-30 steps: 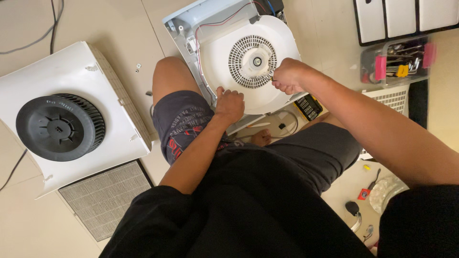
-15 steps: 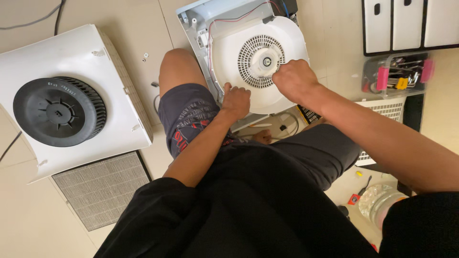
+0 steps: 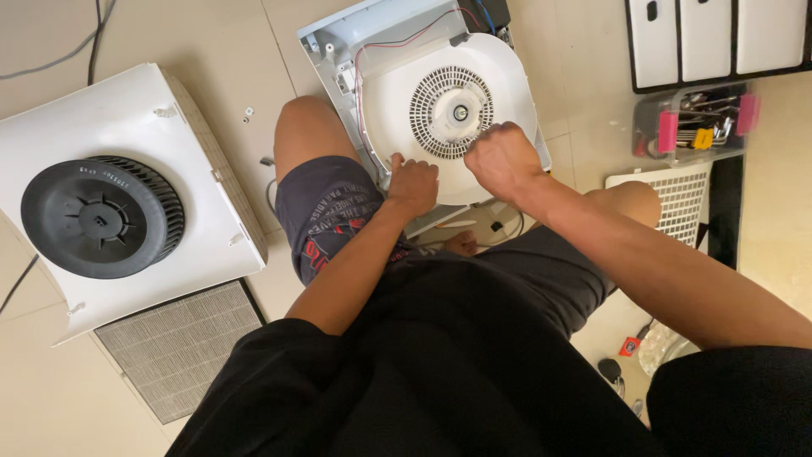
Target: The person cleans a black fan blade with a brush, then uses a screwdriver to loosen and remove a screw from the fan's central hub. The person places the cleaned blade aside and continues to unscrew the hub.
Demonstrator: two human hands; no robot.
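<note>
Down on the floor (image 3: pixel 228 51), between the person's bare knees, lies the white fan housing (image 3: pixel 423 101), flat on its back with the round grille (image 3: pixel 451 100) facing straight up. Its long side runs away from the person, tilted a little to the right, with red wires along the upper left edge. The left hand (image 3: pixel 412 184) rests on the near rim of the housing, fingers curled and pressing down on it. The right hand (image 3: pixel 499 161) is closed into a fist just below and right of the grille; whatever it grips is hidden inside the fist. Half a second ago that fist sat higher, nearly touching the grille's edge; now it is lower and nearer the rim. The right knee (image 3: pixel 630 199) now shows too. Off to the left sit a black fan wheel (image 3: pixel 101 216) on a white panel (image 3: pixel 182 152) and a grey filter (image 3: pixel 182 347).
</note>
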